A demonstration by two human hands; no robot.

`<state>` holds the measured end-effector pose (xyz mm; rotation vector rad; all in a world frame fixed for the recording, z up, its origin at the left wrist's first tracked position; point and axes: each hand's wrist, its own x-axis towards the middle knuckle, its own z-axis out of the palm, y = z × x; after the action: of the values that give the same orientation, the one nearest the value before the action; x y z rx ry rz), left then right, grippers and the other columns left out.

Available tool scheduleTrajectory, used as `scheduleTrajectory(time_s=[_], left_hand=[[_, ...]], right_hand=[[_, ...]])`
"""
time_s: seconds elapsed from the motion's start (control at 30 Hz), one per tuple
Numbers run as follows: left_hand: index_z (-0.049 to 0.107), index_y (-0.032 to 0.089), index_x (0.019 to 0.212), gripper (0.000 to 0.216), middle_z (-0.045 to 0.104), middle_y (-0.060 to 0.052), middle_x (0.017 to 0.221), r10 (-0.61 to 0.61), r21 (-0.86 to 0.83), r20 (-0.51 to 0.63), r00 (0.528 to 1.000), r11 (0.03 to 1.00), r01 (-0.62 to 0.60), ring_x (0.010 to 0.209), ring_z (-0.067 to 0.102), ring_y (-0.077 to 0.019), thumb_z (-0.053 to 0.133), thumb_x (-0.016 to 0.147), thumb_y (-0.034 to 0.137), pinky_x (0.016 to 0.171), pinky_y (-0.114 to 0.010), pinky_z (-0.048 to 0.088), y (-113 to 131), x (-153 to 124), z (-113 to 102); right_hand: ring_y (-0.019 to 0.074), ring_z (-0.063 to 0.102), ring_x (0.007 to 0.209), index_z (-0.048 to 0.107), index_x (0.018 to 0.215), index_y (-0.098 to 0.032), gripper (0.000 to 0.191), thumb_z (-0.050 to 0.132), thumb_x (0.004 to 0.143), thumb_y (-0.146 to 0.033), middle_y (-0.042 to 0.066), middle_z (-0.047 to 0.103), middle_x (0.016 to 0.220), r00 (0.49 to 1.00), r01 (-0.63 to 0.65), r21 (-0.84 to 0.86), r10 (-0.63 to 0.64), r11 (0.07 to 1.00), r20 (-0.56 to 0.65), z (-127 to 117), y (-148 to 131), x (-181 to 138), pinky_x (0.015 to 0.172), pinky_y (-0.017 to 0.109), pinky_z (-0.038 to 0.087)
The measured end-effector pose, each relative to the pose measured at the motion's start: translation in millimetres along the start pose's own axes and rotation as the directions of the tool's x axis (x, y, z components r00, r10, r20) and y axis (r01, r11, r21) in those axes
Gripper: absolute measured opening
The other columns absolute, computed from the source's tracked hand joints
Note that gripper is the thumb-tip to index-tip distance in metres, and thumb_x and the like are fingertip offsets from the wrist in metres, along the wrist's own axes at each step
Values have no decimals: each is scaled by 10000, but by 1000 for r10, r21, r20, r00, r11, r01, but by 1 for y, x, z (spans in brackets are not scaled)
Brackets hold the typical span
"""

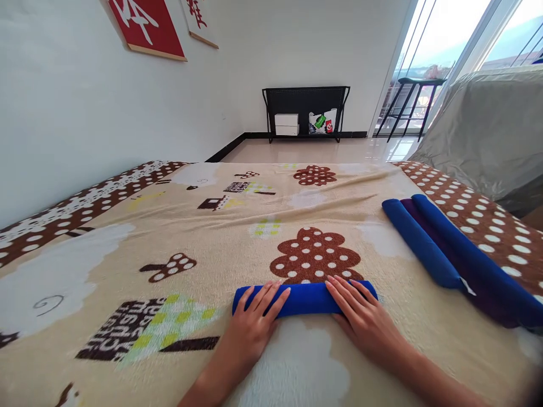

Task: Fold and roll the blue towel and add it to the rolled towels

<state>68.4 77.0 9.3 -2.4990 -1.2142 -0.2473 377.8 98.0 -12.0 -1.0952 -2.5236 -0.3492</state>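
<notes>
A rolled-up blue cloth (306,299) lies crosswise on the patterned blanket (229,243), in front of me. My left hand (254,322) rests on its left part, fingers stretched and spread over the top. Over the right part lies my right hand (360,316), its fingers also long and flat on the roll. Both thumbs sit low at the near side, partly hidden. Whether the fingers press or only rest, I cannot tell.
More blue rolls (424,243), with a dark purple one between them, lie on the right of the blanket. Beyond it stand a black rack (305,102) with white boxes, a black stool (409,104) and a grey-covered bulky thing (487,124). A white wall (76,124) borders the left.
</notes>
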Motion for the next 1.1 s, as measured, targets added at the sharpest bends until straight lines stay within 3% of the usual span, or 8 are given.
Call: scheduleTrajectory(time_s=[0.17, 0.4, 0.5, 0.63, 0.77, 0.9, 1.0, 1.1], left_hand=[[306, 266, 1550, 562, 469, -46, 1537, -33, -74, -5, 999, 997, 33, 1409, 403, -208, 452, 1009, 234, 1141, -358, 260, -39, -37, 3], [222, 342, 1566, 578, 516, -26, 1499, -63, -231, 45, 997, 970, 72, 1348, 488, -201, 422, 1029, 265, 1071, -351, 373, -61, -40, 9], [222, 345, 1566, 600, 509, -38, 1504, -49, -267, 77, 996, 961, 68, 1344, 499, -216, 438, 1016, 237, 1058, -362, 402, -64, -38, 9], [307, 299, 1542, 649, 539, -56, 1475, -53, -260, 103, 993, 962, 79, 1337, 511, -214, 376, 951, 38, 1026, -374, 419, -65, -33, 1], [448, 236, 1450, 564, 587, -85, 1420, -88, -385, 174, 981, 911, 150, 1284, 557, -227, 406, 922, 41, 1018, -407, 432, -55, -20, -25], [534, 244, 1345, 430, 642, -86, 1332, -114, -576, 240, 964, 783, 236, 1212, 594, -263, 512, 920, 179, 1084, -487, 385, -16, -2, -52], [589, 225, 1226, 363, 704, -78, 1166, -60, -717, 235, 970, 663, 215, 1066, 642, -256, 599, 871, 299, 1036, -458, 431, 34, 8, -47], [621, 216, 1102, 260, 733, -30, 974, 23, -766, 151, 988, 634, 102, 864, 659, -170, 408, 957, 259, 962, -381, 453, 89, 13, -21]], right_hand=[[232, 380, 1443, 212, 1578, -158, 671, 511, 984, -249, 100, 413, 1550, 1000, -27, 52, 27, 998, 2, -4, 38, -30, 1132, 426, 417], [203, 424, 1414, 226, 1578, -226, 654, 495, 981, -227, 80, 473, 1514, 998, -13, 224, 1, 975, 55, -5, 61, -33, 1117, 379, 444], [207, 508, 1342, 313, 1542, -257, 596, 514, 982, -281, 80, 532, 1463, 996, -62, 275, 41, 959, 81, -5, 67, -30, 1079, 388, 476], [224, 628, 1174, 522, 1391, -276, 441, 555, 957, -351, 81, 643, 1321, 979, -168, 354, 113, 920, 173, -17, 78, -19, 1021, 442, 509], [247, 662, 1082, 637, 1212, -281, 340, 623, 895, -404, 68, 706, 1163, 975, -187, 412, 118, 892, 188, -71, 92, 7, 1016, 489, 497], [192, 674, 951, 630, 1108, -294, 278, 663, 863, -420, 17, 706, 1051, 987, -163, 466, 139, 870, 86, -159, 97, 39, 865, 347, 558], [131, 646, 751, 597, 1056, -275, 184, 614, 887, -348, -14, 680, 911, 985, -28, 467, 104, 884, -139, -214, 79, 58, 700, 271, 539], [143, 640, 725, 577, 1046, -269, 190, 579, 856, -261, -10, 668, 842, 936, 160, 404, -8, 900, -353, -244, 44, 67, 681, 289, 535]])
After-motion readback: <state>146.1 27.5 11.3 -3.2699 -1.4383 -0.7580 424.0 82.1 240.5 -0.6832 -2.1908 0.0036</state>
